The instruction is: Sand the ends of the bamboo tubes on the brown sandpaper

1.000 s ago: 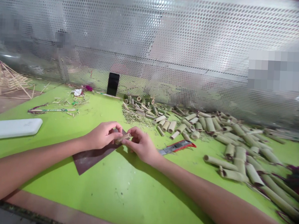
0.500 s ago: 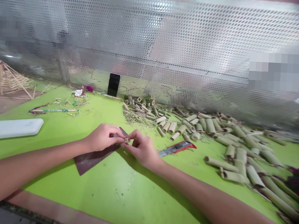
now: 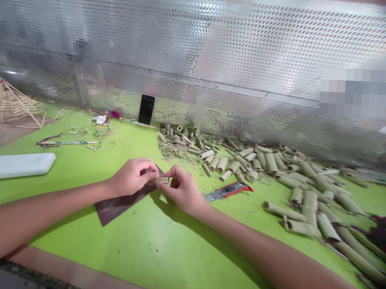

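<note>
Swung level since the last frame, the short bamboo tube now lies crosswise between the hands, clenched in the grip of the right hand. The left hand pinches a dark abrasive sheet against it, above the middle of the green surface.

The worktop is lime green, the sandpaper dark brown, the bamboo tubes pale green and tan, the cutter red and silver, and the metal screen silver with rows of round holes.

Left hand and right hand pinch a bamboo piece; sandpaper beneath
</note>
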Available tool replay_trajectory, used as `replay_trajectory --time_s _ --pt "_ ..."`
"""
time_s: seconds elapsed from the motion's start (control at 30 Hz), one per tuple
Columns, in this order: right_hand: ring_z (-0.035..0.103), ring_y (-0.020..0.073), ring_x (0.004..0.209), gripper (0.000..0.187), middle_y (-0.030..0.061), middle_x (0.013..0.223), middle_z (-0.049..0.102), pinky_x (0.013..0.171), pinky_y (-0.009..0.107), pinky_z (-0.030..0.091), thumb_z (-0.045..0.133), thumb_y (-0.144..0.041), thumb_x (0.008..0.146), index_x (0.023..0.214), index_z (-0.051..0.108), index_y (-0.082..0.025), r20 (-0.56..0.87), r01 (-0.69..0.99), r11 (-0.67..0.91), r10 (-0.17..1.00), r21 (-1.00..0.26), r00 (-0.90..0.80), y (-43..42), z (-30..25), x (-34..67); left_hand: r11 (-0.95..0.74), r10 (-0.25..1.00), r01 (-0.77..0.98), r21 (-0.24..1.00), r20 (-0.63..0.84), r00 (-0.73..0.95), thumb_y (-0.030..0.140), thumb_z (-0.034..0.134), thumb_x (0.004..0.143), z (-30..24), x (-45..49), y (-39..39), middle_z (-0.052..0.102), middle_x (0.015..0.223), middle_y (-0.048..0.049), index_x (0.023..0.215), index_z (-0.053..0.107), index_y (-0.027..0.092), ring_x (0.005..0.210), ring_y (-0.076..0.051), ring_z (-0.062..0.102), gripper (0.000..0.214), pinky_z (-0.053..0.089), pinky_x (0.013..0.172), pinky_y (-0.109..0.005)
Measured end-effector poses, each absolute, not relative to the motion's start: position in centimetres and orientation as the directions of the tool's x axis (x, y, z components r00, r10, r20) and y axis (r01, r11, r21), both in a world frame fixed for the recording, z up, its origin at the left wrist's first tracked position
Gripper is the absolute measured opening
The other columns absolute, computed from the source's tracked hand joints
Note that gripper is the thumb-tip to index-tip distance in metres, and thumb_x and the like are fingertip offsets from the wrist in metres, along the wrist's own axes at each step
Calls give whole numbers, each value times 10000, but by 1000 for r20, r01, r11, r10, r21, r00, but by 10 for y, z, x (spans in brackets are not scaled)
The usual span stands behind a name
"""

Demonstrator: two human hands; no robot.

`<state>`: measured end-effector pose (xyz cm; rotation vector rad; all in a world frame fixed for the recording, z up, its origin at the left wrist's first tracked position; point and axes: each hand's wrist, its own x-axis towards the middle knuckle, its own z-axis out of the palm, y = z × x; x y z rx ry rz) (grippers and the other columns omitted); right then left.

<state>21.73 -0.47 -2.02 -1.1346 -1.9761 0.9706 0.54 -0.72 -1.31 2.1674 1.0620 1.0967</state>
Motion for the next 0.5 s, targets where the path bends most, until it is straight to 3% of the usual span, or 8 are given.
replay_trajectory --time_s 0.2,0.37,0.5 --pt "375 110 471 239 -73 525 429 458 244 246 689 -404 808 879 583 -202 206 410 359 905 -839 -371 -1 -18 218 -474 864 302 827 369 343 349 585 970 -17 4 -2 667 834 -15 862 621 163 530 -94 605 219 486 534 -223" --pt "390 110 465 249 -71 520 445 450 240 265 708 -405 807 860 565 -208 177 414 328 915 -849 -362 2 -21 220 -452 879 247 857 379 290 396 544 988 -11 0 -1 664 1005 -50 887 565 167 537 -78 616 251 504 510 -213" --pt "411 112 456 300 -64 532 485 440 238 285 720 -451 805 872 547 -215 155 372 294 920 -880 -360 4 -24 221 -478 871 336 812 390 299 434 589 961 -4 -9 3 689 1011 -65 911 624 159 583 -99 634 282 501 539 -223"
